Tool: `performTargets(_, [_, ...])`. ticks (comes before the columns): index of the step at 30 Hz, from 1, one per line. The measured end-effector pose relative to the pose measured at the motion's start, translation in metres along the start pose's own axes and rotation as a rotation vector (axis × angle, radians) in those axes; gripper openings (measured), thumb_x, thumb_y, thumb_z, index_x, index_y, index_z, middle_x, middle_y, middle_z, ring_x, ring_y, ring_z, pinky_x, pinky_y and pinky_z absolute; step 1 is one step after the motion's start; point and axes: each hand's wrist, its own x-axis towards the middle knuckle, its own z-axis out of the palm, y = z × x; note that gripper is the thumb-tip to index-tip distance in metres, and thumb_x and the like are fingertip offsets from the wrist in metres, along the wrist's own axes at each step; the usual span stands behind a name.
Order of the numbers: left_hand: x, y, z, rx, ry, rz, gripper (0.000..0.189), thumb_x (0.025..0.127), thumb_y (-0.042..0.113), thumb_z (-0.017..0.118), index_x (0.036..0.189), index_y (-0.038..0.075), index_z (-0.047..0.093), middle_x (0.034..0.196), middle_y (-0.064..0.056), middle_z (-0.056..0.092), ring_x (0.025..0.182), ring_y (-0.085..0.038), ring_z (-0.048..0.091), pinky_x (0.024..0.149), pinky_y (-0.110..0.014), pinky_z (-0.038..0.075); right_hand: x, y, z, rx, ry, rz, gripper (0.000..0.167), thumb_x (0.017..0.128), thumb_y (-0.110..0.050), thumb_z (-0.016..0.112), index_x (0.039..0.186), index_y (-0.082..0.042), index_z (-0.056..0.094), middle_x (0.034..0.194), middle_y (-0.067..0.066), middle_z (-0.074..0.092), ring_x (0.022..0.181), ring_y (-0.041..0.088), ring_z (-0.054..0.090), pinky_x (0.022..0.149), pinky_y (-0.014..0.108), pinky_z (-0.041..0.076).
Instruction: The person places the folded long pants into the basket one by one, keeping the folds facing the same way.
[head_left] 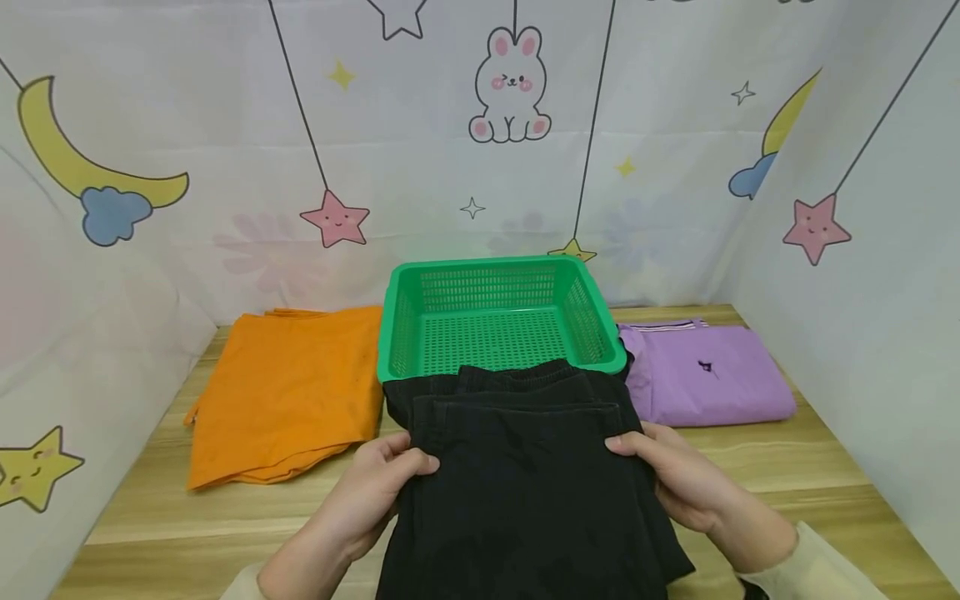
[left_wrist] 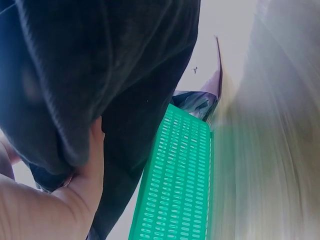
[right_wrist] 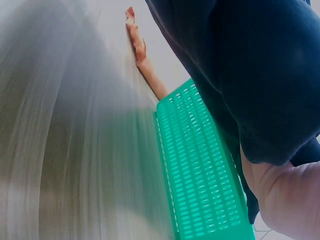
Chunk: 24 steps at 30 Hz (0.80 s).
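A folded pair of black pants (head_left: pixel 525 500), with its waistband toward the back, is held up in front of the green basket (head_left: pixel 480 265). At the pants' left edge, my left hand (head_left: pixel 366 492) pinches the cloth, thumb on top and fingers tucked beneath. My right hand (head_left: pixel 686 479) grips the opposite edge in the same way. Dark cloth (left_wrist: pixel 125 75) fills much of the left wrist view and hangs over the hand. In the right wrist view the pants (right_wrist: pixel 270 85) partly cover the hand, hiding its fingertips. The basket's near rim is partly covered by the waistband.
An orange folded garment (head_left: pixel 292 383) lies left of the basket on the wooden table (head_left: pixel 810 475). To the right is a purple folded garment (head_left: pixel 712 375) with a small dark mark. Patterned white cloth walls (head_left: pixel 420 167) stand behind and at both sides.
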Motion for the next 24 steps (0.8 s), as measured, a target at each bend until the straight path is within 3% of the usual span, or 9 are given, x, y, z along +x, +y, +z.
performTargets(7, [0.001, 0.001, -0.002, 0.006, 0.021, 0.013, 0.042, 0.086, 0.01, 0.055, 0.124, -0.007, 0.048, 0.094, -0.001, 0.07, 0.082, -0.011, 0.067, 0.075, -0.026, 0.055, 0.003, -0.003, 0.002, -0.038, 0.039, -0.011, 0.026, 0.1, -0.013, 0.041, 0.124, -0.003, 0.042, 0.112, 0.003, 0.065, 0.101, 0.016, 0.065, 0.087, 0.031, 0.054])
performTargets(16, [0.005, 0.004, -0.003, 0.022, 0.015, 0.038, 0.049, 0.086, 0.01, 0.055, 0.13, -0.009, 0.044, 0.099, -0.003, 0.069, 0.085, -0.011, 0.067, 0.076, -0.026, 0.055, 0.006, -0.006, 0.003, -0.053, 0.064, -0.014, 0.029, 0.1, -0.014, 0.042, 0.125, -0.001, 0.038, 0.112, 0.003, 0.065, 0.101, 0.015, 0.065, 0.087, 0.031, 0.054])
performTargets(24, [0.007, 0.012, -0.004, 0.039, 0.04, 0.054, 0.045, 0.086, 0.01, 0.056, 0.126, -0.008, 0.047, 0.096, -0.002, 0.069, 0.084, -0.011, 0.066, 0.076, -0.026, 0.055, 0.011, -0.013, 0.002, -0.079, 0.061, -0.032, 0.025, 0.1, -0.015, 0.042, 0.12, -0.001, 0.041, 0.108, 0.003, 0.065, 0.098, 0.015, 0.065, 0.085, 0.031, 0.054])
